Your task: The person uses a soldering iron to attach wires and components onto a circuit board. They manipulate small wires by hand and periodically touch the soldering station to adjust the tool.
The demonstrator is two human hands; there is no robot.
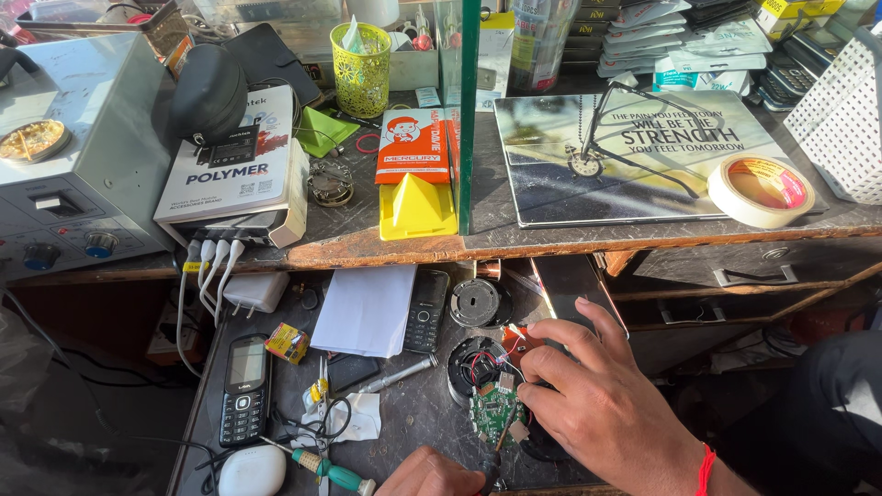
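My right hand (588, 395) rests on a small opened round device with a green circuit board (494, 409) and red and black wires, its fingers pinching the board's edge. My left hand (432, 475) shows only partly at the bottom edge, closed on a thin dark tool (497, 450) whose tip touches the board. A black round housing part (475, 357) lies beside the board, and another round part (475, 302) sits just above it.
On the lower bench lie two keypad phones (245, 386) (426, 310), a white paper (365, 310), a green-handled screwdriver (326, 471), a white case (252, 471) and a charger (256, 291). The upper shelf holds a tape roll (760, 189), a picture board (634, 156), boxes and a grey machine (73, 156).
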